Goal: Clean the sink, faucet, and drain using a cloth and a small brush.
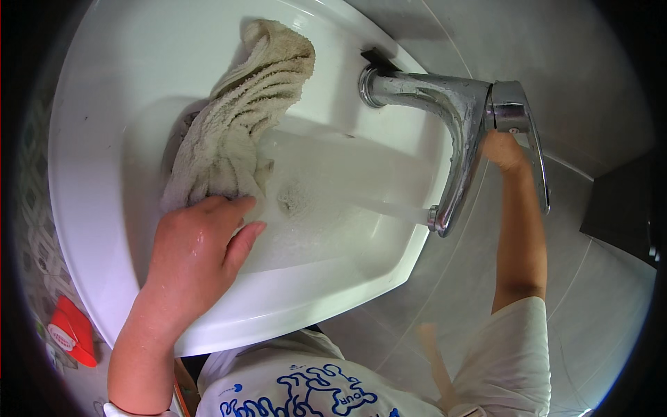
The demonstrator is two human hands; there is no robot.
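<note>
A wet, off-white terry towel [260,88] lies bunched from the back of the white washbasin [94,156] down into the water. My left hand [200,250] grips the towel's near end, the fingertips partly hidden in its folds and the thumb standing apart. From the chrome mixer tap [464,120] a stream of water [393,209] runs into the basin, where cloudy water [323,182] stands and bubbles. My right hand [503,150] is at the tap body just below the lever [539,167]. Its fingers are hidden behind the metal, so their hold is unclear.
Grey tiled wall [526,47] runs behind the tap and to the right. A dark box-like object [620,208] juts in at the far right. On the patterned floor at lower left lies a red object [73,331] with a white printed patch.
</note>
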